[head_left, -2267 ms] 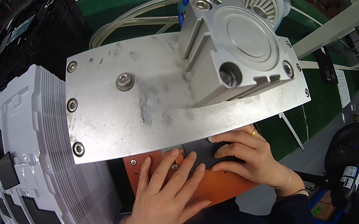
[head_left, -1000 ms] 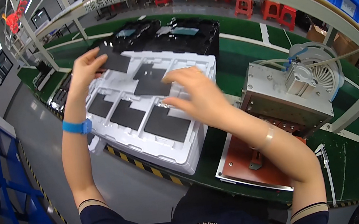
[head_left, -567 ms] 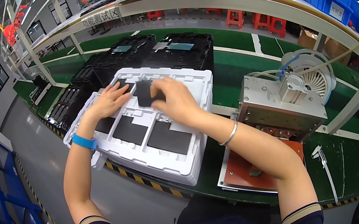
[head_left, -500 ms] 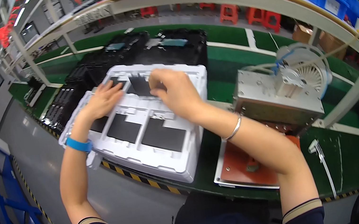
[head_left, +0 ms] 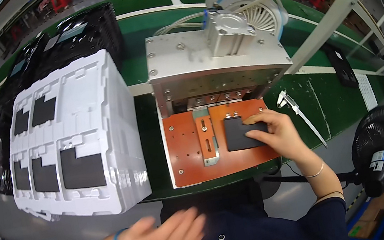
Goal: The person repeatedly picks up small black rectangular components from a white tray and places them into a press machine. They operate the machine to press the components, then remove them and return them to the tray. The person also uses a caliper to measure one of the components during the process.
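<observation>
My right hand [head_left: 278,131] pinches the right side of a flat, dark grey rectangular piece [head_left: 237,133], thumb and fingers at its edge. The piece lies on, or just over, the orange plate [head_left: 183,144] of a metal press-like machine [head_left: 182,62], right of a slotted metal bar [head_left: 206,138]. Small shiny bits show at the piece's far edge. My left hand [head_left: 166,235], blurred, hovers in front of my body with its fingers stretched out and nothing in it. To the left stands a stack of white plastic trays [head_left: 77,83]; several similar dark pieces lie in the top one's compartments.
Black trays [head_left: 85,41] stand behind the white stack. A caliper [head_left: 300,114] lies on the green bench right of the machine. A black fan [head_left: 382,148] is at the right, near the bench edge. A slanted white frame post [head_left: 331,8] rises behind the machine.
Both hands have left the white trays. My right hand has carried a dark piece rightward to the machine's orange plate; my left hand has drawn back toward my body. The view has turned right.
</observation>
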`<state>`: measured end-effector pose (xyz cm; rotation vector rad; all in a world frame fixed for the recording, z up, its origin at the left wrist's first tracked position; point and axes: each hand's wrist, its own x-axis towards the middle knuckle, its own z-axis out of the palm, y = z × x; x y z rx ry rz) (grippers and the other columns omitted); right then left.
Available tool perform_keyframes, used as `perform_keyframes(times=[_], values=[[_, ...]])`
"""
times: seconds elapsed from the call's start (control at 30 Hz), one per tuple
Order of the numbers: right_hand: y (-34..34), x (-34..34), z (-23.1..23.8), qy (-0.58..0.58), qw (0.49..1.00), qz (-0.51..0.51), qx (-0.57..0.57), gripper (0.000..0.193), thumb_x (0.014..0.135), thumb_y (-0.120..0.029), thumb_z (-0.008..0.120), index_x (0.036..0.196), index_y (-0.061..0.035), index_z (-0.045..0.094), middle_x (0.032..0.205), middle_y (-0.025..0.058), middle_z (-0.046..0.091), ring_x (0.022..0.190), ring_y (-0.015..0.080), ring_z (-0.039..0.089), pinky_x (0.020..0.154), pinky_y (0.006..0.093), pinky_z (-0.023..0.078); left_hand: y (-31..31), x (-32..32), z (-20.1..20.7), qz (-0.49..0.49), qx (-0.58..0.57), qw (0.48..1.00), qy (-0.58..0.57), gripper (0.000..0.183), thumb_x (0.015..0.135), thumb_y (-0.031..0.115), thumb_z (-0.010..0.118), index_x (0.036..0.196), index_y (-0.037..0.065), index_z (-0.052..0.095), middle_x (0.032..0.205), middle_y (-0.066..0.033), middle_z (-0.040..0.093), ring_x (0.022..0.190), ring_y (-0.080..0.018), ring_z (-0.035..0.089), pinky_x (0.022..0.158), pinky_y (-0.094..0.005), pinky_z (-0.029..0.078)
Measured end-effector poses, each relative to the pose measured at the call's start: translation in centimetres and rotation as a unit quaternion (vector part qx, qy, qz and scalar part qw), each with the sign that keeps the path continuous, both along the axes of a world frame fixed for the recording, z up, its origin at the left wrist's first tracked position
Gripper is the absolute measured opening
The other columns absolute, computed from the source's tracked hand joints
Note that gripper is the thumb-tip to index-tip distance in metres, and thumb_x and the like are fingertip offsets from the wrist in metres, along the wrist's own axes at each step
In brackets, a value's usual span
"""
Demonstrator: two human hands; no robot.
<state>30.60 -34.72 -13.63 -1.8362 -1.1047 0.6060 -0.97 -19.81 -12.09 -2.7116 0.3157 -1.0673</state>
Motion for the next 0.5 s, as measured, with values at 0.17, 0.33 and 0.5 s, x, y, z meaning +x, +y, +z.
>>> perform_keyframes(times=[0.17,0.33,0.5], values=[[2.1,-1.5,-0.2,-0.254,0.962,0.079,0.059,0.021,0.077,-0.011,0.077,0.096,-0.0055,0.071,0.093,0.0068,0.064,0.089,0.0265,0.056,0.08,0.0349,0.045,-1.1,9.3,-2.3,0.032,-0.238,0.962,0.126,0.045,0.083,0.037,0.07,0.119,0.01,0.066,0.131,-0.01,0.058,0.124,-0.025,0.052,0.107,-0.0526,0.032],[3.4,-1.3,-0.7,-0.327,0.932,0.103,0.122,0.024,0.078,-0.005,0.07,0.102,-0.0058,0.069,0.095,0.0045,0.063,0.091,0.0243,0.056,0.081,0.0359,0.044,-0.5,10.7,-3.4,0.033,-0.272,0.934,0.23,0.061,0.08,0.048,0.071,0.127,0.009,0.06,0.14,-0.0122,0.05,0.133,-0.0327,0.042,0.109,-0.0553,0.031],[3.6,-1.7,-1.7,-0.393,0.906,0.129,0.091,0.036,0.073,-0.005,0.064,0.109,-0.0039,0.065,0.106,0.0062,0.062,0.097,0.0243,0.056,0.085,0.0378,0.044,-0.3,10.9,-3.1,0.032,-0.273,0.93,0.244,0.058,0.08,0.046,0.071,0.125,0.01,0.062,0.137,-0.0114,0.053,0.133,-0.0329,0.043,0.108,-0.0548,0.034]])
